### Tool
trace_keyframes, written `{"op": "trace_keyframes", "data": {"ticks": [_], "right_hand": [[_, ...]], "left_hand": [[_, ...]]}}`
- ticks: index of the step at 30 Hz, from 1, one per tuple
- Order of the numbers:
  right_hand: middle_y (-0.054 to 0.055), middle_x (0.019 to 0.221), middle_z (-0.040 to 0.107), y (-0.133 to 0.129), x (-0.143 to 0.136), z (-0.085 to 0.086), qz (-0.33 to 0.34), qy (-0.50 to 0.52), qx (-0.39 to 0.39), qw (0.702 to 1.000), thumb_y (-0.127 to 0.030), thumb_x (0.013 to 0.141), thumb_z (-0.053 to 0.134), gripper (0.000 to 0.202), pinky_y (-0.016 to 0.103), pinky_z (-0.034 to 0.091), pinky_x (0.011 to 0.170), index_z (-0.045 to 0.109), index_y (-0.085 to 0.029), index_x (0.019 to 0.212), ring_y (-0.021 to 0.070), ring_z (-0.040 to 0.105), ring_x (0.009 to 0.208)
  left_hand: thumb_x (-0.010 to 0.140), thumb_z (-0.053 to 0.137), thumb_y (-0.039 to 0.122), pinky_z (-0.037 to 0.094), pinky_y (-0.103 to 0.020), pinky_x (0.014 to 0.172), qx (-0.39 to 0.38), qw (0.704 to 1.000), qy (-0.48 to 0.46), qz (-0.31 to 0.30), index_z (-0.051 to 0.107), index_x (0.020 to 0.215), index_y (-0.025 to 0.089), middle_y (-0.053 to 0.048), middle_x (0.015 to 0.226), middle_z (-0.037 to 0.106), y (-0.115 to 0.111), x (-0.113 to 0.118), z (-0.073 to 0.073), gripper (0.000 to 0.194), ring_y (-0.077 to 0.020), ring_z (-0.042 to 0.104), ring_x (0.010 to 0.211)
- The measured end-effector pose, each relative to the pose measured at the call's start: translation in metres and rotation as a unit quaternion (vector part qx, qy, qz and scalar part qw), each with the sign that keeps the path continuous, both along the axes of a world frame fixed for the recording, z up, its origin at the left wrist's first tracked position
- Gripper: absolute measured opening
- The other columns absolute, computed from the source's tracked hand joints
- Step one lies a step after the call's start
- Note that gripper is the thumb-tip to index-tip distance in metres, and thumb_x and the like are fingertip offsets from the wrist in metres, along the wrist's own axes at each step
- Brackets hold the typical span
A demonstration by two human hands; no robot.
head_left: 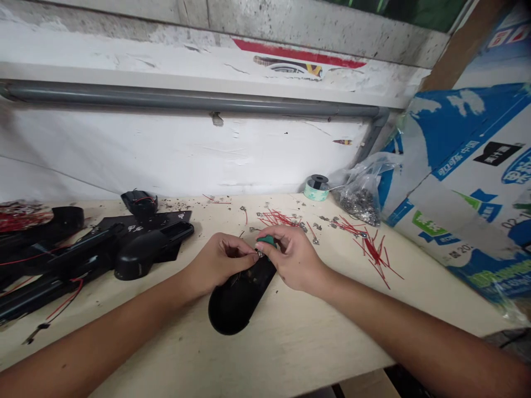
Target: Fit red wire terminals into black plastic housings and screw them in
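A black plastic shell point(232, 309), rounded at its near end and hollow, lies on the table under my hands. Over its far end, my left hand point(218, 260) pinches thumb against fingers at a small silvery metal piece point(260, 254). Between the thumb and fingers of my right hand point(297, 257) is a small green piece point(267, 240), close beside the metal one. Its exact kind is hidden by the fingers. Just beyond my hands lies a pile of short red wires point(282, 218) with small metal contacts scattered around it.
Several black housings point(141, 254) with red and black wires crowd the left side. More red wires point(375, 251) lie at right. Behind them stand a tape roll point(316, 190) and a clear bag of metal parts point(359, 199). A printed cardboard sheet point(464, 182) borders the right.
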State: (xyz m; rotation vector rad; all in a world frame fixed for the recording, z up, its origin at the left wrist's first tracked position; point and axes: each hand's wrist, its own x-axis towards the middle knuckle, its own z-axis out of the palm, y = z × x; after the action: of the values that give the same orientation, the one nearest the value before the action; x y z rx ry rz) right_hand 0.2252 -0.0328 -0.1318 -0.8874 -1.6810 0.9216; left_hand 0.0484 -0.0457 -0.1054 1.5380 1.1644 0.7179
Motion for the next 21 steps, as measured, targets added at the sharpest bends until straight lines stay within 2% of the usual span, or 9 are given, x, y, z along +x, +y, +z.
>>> {"op": "trace_keyframes", "data": {"ticks": [6,12,18,21], "right_hand": [[0.003,0.088,0.068,-0.003,-0.001,0.000,-0.014,-0.015,0.038,0.999,-0.019,0.084,0.061,0.011,0.022,0.048,0.071,0.069,-0.015,0.090,0.0124,0.062,0.081],[0.004,0.088,0.068,0.003,0.000,-0.001,-0.011,-0.016,0.008,1.000,-0.028,0.086,0.065,0.015,0.022,0.046,0.067,0.069,-0.015,0.092,0.0132,0.061,0.080],[0.005,0.091,0.065,0.010,0.013,0.009,-0.026,0.070,0.020,0.997,-0.037,0.091,0.063,0.022,0.025,0.048,0.080,0.061,-0.015,0.094,0.0128,0.060,0.084],[0.002,0.087,0.061,0.013,0.020,0.011,-0.032,0.100,0.012,0.994,-0.038,0.095,0.057,0.022,0.025,0.048,0.075,0.052,-0.017,0.102,0.0103,0.056,0.073]], "left_hand": [[0.079,0.069,0.036,0.021,-0.014,0.035,-0.003,1.000,-0.002,-0.008,0.072,0.075,0.011,0.002,0.054,0.054,0.001,-0.002,-0.004,0.025,-0.0017,0.034,0.038],[0.080,0.069,0.032,0.023,-0.014,0.035,-0.016,0.999,-0.026,0.015,0.071,0.073,0.011,0.003,0.052,0.055,0.000,-0.001,-0.003,0.022,-0.0017,0.035,0.038],[0.077,0.075,0.030,0.035,-0.013,0.043,-0.018,0.995,-0.084,0.044,0.073,0.073,0.011,0.000,0.058,0.062,-0.001,0.000,0.000,0.019,-0.0038,0.048,0.047],[0.076,0.076,0.030,0.037,-0.013,0.045,-0.014,0.993,-0.101,0.051,0.074,0.074,0.012,-0.001,0.061,0.065,-0.001,-0.001,-0.001,0.019,-0.0043,0.051,0.049]]}}
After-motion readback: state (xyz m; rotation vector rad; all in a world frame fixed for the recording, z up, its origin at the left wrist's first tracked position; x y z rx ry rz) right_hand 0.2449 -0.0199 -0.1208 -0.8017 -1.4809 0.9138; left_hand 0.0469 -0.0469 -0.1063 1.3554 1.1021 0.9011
